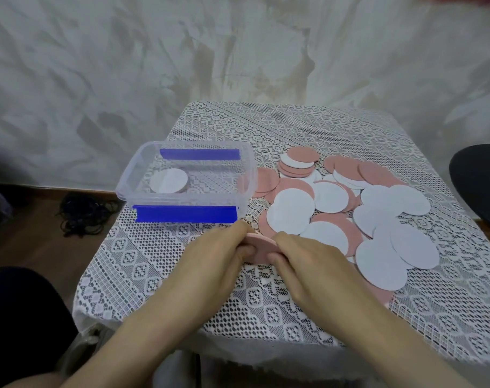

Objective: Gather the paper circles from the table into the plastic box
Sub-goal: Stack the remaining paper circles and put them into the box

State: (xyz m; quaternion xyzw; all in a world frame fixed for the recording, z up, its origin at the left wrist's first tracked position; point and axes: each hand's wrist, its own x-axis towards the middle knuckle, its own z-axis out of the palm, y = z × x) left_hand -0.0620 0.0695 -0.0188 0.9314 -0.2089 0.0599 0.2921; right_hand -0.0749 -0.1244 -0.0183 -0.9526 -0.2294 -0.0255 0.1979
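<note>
1. A mottled grey-white wall (238, 46), streaked with brownish stains, is seen behind everything.
2. A brown wooden floor (36, 247) is shown at the left, met by a dark skirting strip (56, 189).
3. The counter (266, 343) is covered by a white lace cloth (159, 275).
4. A tangle of black cords (84, 214) is left on the floor.
5. A dark rounded shape (478, 183) is cut off at the right edge.
</note>
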